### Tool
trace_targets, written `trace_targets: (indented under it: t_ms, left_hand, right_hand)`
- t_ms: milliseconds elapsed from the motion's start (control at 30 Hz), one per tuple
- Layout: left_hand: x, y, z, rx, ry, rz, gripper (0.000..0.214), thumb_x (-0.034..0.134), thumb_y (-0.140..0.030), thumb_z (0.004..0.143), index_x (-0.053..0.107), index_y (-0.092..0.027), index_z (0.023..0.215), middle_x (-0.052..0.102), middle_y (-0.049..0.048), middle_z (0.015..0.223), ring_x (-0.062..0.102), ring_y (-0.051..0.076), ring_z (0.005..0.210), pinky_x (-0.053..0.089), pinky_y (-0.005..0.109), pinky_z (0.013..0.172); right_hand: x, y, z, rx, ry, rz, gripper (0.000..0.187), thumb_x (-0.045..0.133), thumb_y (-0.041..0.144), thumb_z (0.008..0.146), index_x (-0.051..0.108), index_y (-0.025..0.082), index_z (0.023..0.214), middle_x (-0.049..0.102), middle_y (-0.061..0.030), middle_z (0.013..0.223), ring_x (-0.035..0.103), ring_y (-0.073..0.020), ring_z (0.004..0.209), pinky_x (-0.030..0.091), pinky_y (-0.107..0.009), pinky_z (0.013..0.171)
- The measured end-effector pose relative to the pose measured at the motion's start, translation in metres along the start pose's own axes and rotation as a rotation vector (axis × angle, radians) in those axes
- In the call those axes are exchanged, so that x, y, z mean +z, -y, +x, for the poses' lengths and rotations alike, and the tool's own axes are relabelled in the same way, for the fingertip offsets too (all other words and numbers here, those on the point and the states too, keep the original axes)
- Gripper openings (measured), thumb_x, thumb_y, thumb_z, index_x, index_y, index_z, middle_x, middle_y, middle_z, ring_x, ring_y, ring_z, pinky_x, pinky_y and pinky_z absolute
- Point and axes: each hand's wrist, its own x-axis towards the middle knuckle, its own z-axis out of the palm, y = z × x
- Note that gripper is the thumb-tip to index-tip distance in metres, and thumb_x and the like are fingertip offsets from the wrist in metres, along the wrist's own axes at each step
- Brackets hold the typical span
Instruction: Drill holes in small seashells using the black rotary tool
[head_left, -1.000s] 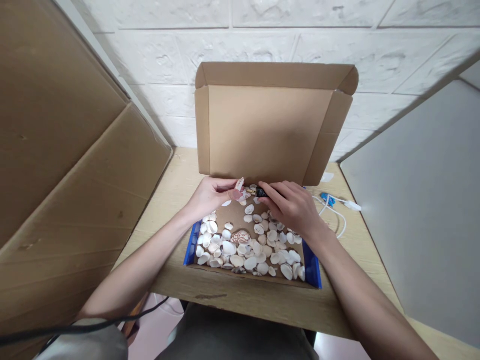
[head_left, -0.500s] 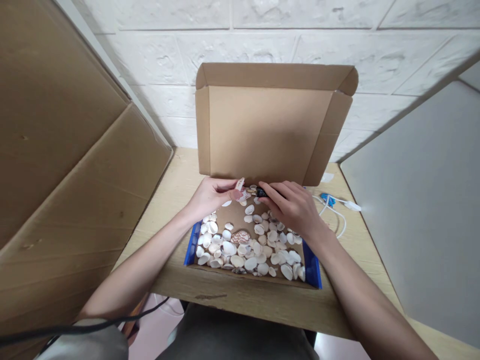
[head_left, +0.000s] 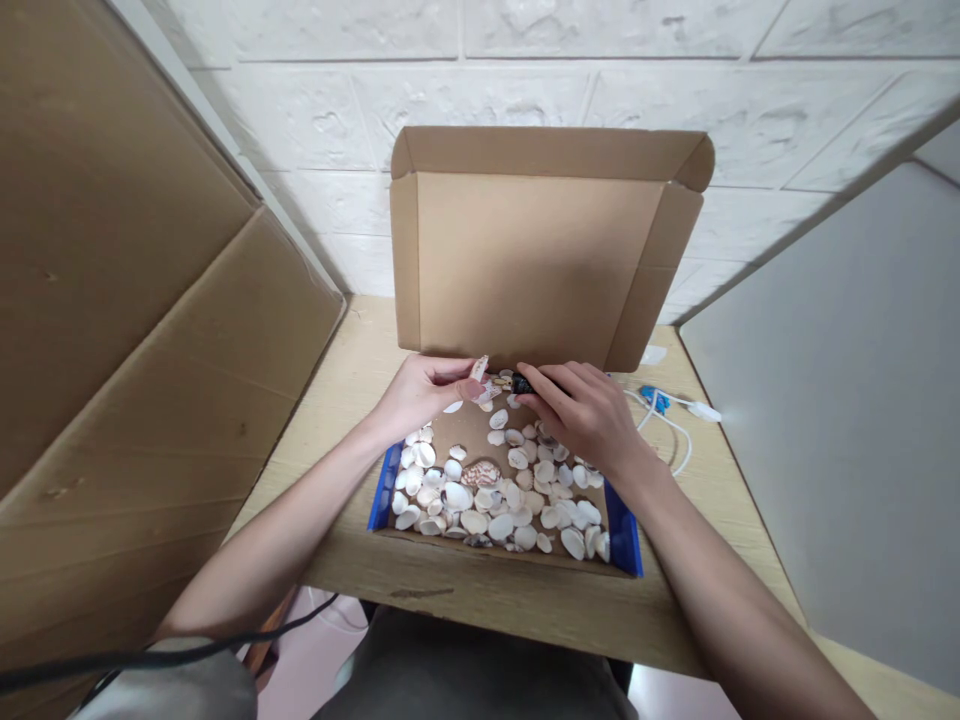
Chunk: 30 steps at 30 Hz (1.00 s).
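Over the back of an open cardboard box (head_left: pixel 459 430), both hands meet close together. My left hand (head_left: pixel 424 392) pinches a pale, brown-marked shell (head_left: pixel 480 370) between thumb and fingers. From the right, my right hand (head_left: pixel 581 405) grips a black object with a yellowish tip (head_left: pixel 521 384); its kind is not clear. That tip points left at the shell, and whether the two touch I cannot tell. Many white and cream seashells (head_left: pixel 501 527) lie in the box below, around one larger reddish-brown patterned shell (head_left: pixel 481 473).
The box's raised lid (head_left: pixel 536 260) stands against the white brick wall (head_left: pixel 300 120). Blue side walls (head_left: pixel 624 530) edge the box. A white cable (head_left: pixel 686 440) with a blue piece (head_left: pixel 655 400) lies right. Cardboard (head_left: pixel 150 300) flanks the left, a grey panel (head_left: pixel 840 400) the right.
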Motion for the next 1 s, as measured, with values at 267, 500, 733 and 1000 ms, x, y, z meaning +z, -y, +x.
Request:
trace_targets:
  t_ms: [267,500,733,1000]
  left_hand:
    - [0.0003,-0.0016,-0.0005,-0.001,-0.003,0.001,0.034,0.073,-0.038,0.074,0.074,-0.018,0.102,0.075,0.0062,0.097,0.069,0.02,0.084,0.052,0.032,0.077]
    - [0.0012,-0.003,-0.0004,0.011,0.019,0.003,0.029,0.072,-0.038,0.076,0.075,-0.017,0.094,0.075,0.0062,0.093,0.068,0.02,0.083,0.051,0.031,0.077]
    - [0.0007,-0.0013,0.0,0.013,0.011,-0.002,0.023,0.072,-0.036,0.076,0.074,-0.017,0.088,0.074,0.0046,0.087,0.067,0.017,0.08,0.05,0.028,0.076]
    - [0.0009,-0.0011,0.0002,-0.002,0.005,-0.033,0.023,0.073,-0.037,0.074,0.074,-0.016,0.086,0.074,0.0043,0.086,0.067,0.016,0.08,0.049,0.028,0.077]
  right_hand:
    - [0.0006,-0.0003,-0.0007,0.013,-0.019,0.015,0.03,0.055,0.028,0.091,0.061,0.016,0.118,0.069,-0.0068,0.09,0.058,-0.0163,0.077,0.04,-0.03,0.068]
    - [-0.0035,-0.0007,0.0007,-0.014,-0.085,-0.037,0.027,0.058,0.024,0.089,0.061,0.019,0.116,0.07,-0.0057,0.092,0.058,-0.0164,0.08,0.041,-0.03,0.071]
    - [-0.0016,-0.0004,-0.0015,-0.036,-0.084,-0.01,0.03,0.059,0.025,0.089,0.059,0.014,0.117,0.07,-0.0063,0.087,0.061,-0.0159,0.076,0.042,-0.029,0.066]
    - [0.0004,0.002,-0.0015,-0.026,-0.069,-0.001,0.03,0.057,0.028,0.091,0.059,0.011,0.115,0.07,-0.0053,0.081,0.059,-0.0133,0.068,0.042,-0.026,0.062]
